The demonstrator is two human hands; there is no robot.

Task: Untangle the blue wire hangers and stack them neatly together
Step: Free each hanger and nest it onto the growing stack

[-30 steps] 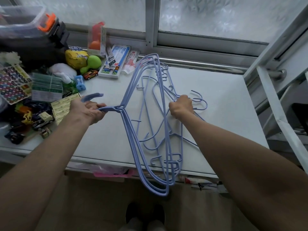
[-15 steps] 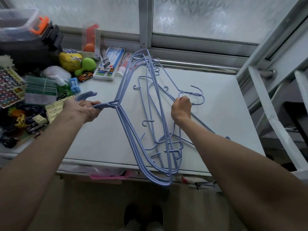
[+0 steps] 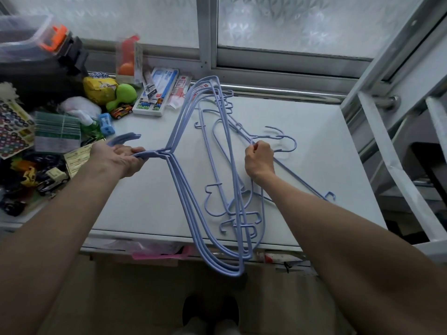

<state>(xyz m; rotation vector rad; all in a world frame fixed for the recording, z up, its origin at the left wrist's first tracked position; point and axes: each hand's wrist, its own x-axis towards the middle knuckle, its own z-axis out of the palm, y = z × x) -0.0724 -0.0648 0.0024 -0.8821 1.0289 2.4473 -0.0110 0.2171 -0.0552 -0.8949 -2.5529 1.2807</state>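
Several blue wire hangers lie over a white table. My left hand grips the necks of an aligned bunch of hangers, whose hooks stick out past my fingers to the left; the bunch spans from the window sill to beyond the table's front edge. My right hand pinches the neck of a loose hanger at the middle right. More tangled hangers lie under and between my hands, with wires crossing each other.
Toys, sticker sheets, a green card pack and boxes crowd the table's left side. A window frame and steel rail run along the back. A white metal frame stands at the right. My feet show below the table edge.
My right hand has drawn the loose hanger's neck to the right, away from the bunch, so its hook now lies farther right. The left hand keeps its grip in place.
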